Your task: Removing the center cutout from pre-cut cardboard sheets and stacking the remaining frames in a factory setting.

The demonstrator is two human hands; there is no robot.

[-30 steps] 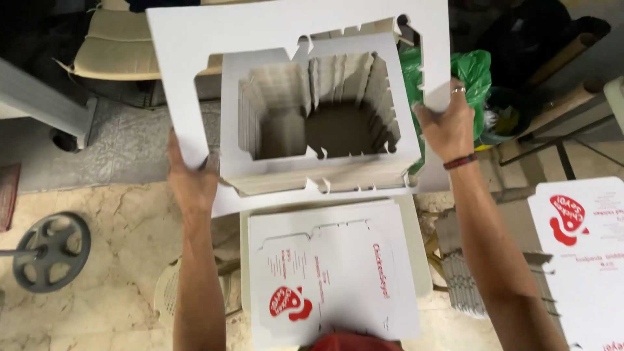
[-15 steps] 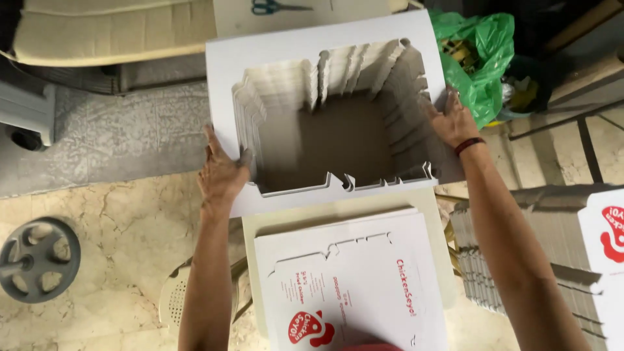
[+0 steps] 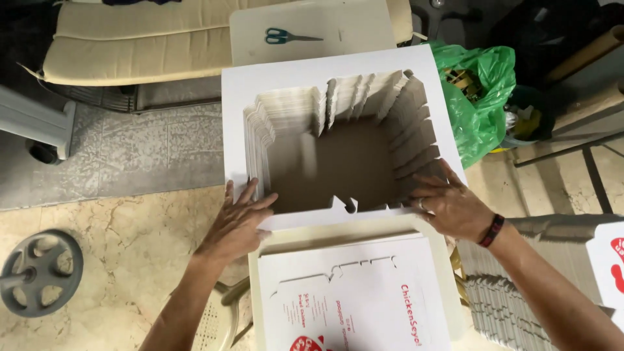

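Left fingers: the left hand (image 3: 237, 221) lies flat and spread on the near left corner of the white cardboard frame (image 3: 273, 91), fingers (image 3: 250, 198) released, pressing rather than gripping.
Right fingers: the right hand (image 3: 452, 207) rests open on the near right corner, fingers (image 3: 422, 188) at the edge of the cut-out.
Frame: a square sheet with a jagged square hole, lying over stacked sheets beyond the flat printed carton blank (image 3: 354, 305).
Around: scissors (image 3: 289, 36) on a white board, green plastic bag (image 3: 481, 97) to the right.
Change: the frame was held up a second ago; it now lies lower and flatter.
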